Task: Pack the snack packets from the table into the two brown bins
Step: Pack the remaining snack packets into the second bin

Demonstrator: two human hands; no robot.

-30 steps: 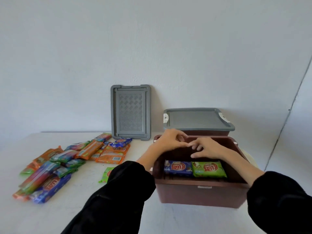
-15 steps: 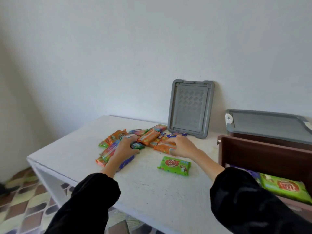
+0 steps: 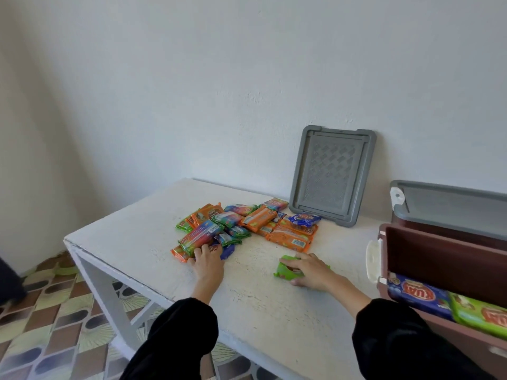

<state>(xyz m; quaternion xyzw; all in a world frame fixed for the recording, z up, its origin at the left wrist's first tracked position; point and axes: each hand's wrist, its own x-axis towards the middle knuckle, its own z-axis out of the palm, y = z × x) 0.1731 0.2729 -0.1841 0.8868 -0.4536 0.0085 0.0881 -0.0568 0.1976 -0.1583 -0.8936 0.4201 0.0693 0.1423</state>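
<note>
A pile of orange, green and blue snack packets (image 3: 247, 223) lies on the white table (image 3: 131, 229). My left hand (image 3: 209, 264) rests at the pile's near edge, fingers laid on a blue packet (image 3: 228, 249). My right hand (image 3: 311, 271) grips a lone green packet (image 3: 285, 270) lying apart from the pile, fingers on top and thumb at its near side. At the right stands an open brown bin (image 3: 439, 259) holding a blue packet (image 3: 417, 294) and a green packet (image 3: 482, 316). Behind it a second brown bin (image 3: 428, 227) carries a grey lid (image 3: 452, 201).
A loose grey lid (image 3: 333, 174) leans upright against the wall behind the pile. The table's left edge (image 3: 74, 242) drops to a patterned tiled floor (image 3: 55, 325). Bare tabletop lies between my two hands and in front of them.
Both hands left the open bin and went left to the pile. My right hand then came off the orange packets onto the green packet; my left hand slid to the pile's near edge.
</note>
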